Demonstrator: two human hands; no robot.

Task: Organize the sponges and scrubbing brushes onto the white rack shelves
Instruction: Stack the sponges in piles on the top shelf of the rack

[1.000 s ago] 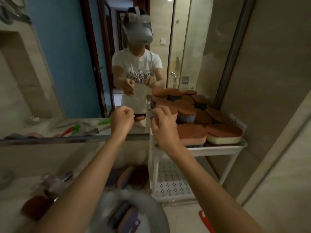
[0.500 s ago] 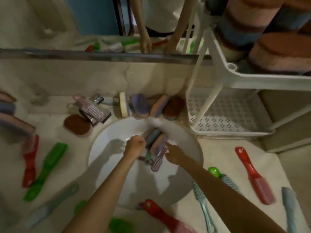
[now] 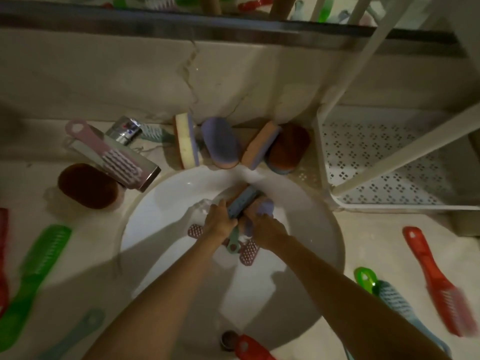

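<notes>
Both my hands reach into the white sink basin (image 3: 306, 203). My left hand (image 3: 219, 223) closes on a blue-grey sponge (image 3: 242, 201). My right hand (image 3: 265, 227) closes on a purple-topped sponge (image 3: 265, 207) beside it. Under my hands lie a teal brush handle (image 3: 233, 244) and pink-bristled brushes (image 3: 248, 252). Several more sponges (image 3: 220, 141) lean against the wall behind the basin. The white rack's perforated lower shelf (image 3: 376, 157) stands at the right with nothing on it.
A chrome tap (image 3: 124, 149) carries a pink brush (image 3: 114, 157), with a brown sponge (image 3: 87, 185) beside it. Green brushes (image 3: 33, 274) and a red one lie on the left counter. A red brush (image 3: 436, 279), a teal brush (image 3: 397, 302) and a green handle lie right. A red brush (image 3: 249, 349) lies at the drain.
My view swung from the rack's top shelf down to the basin. Both hands went down into the sink and closed on the sponges there.
</notes>
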